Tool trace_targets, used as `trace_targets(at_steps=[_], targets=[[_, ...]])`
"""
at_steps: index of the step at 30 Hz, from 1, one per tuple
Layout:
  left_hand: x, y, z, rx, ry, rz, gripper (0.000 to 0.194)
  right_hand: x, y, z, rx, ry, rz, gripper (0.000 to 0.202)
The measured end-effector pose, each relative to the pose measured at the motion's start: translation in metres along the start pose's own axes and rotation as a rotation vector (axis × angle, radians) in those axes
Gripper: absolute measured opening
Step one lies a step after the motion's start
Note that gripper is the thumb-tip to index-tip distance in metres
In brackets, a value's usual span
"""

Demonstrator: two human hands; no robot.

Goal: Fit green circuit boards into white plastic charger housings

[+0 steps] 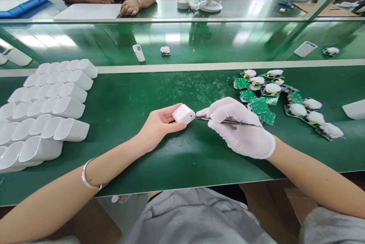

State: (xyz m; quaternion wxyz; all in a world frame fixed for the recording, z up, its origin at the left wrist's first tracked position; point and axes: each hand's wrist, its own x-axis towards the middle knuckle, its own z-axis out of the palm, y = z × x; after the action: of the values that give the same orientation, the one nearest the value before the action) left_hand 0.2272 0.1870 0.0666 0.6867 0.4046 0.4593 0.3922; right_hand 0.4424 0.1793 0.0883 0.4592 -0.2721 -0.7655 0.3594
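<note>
My left hand [159,124], bare, is closed round a small white plastic charger housing [182,115]. The housing's end with a small opening faces right. In a white glove, my right hand [236,128] grips a pair of metal tweezers [228,122]. The tweezers' tips meet the opening in the housing's end; whether they reach inside is too small to tell. Behind and right of the gloved hand lies a loose pile of green circuit boards [259,105], some topped with white blobs.
Rows of white housings [65,109] stand at the left. More circuit boards [313,116] lie at the right, near another white housing [355,109]. On the strip beyond are a housing [138,53] and a board [165,50]. A co-worker's hand [130,7] rests across the bench.
</note>
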Motion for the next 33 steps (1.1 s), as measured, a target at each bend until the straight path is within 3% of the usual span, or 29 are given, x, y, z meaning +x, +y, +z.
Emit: trace_targets(at_steps=[10, 21, 28, 30, 33], targets=[[0.0, 0.0, 0.001, 0.001, 0.009, -0.004, 0.072, 0.001, 0.0, 0.001, -0.122, 0.005, -0.076, 0.011], [-0.002, 0.001, 0.003, -0.008, 0.026, -0.004, 0.071, 0.005, -0.009, 0.003, -0.013, 0.174, 0.219, 0.014], [0.0, 0.0, 0.002, -0.099, 0.049, 0.027, 0.06, -0.002, -0.01, 0.01, -0.097, 0.202, 0.004, 0.008], [0.001, 0.0, 0.001, -0.127, 0.067, 0.048, 0.057, -0.003, -0.012, 0.012, -0.059, 0.251, 0.084, 0.007], [0.001, 0.001, 0.002, -0.176, 0.076, 0.05, 0.054, 0.001, -0.013, 0.009, 0.154, 0.314, 0.331, 0.005]])
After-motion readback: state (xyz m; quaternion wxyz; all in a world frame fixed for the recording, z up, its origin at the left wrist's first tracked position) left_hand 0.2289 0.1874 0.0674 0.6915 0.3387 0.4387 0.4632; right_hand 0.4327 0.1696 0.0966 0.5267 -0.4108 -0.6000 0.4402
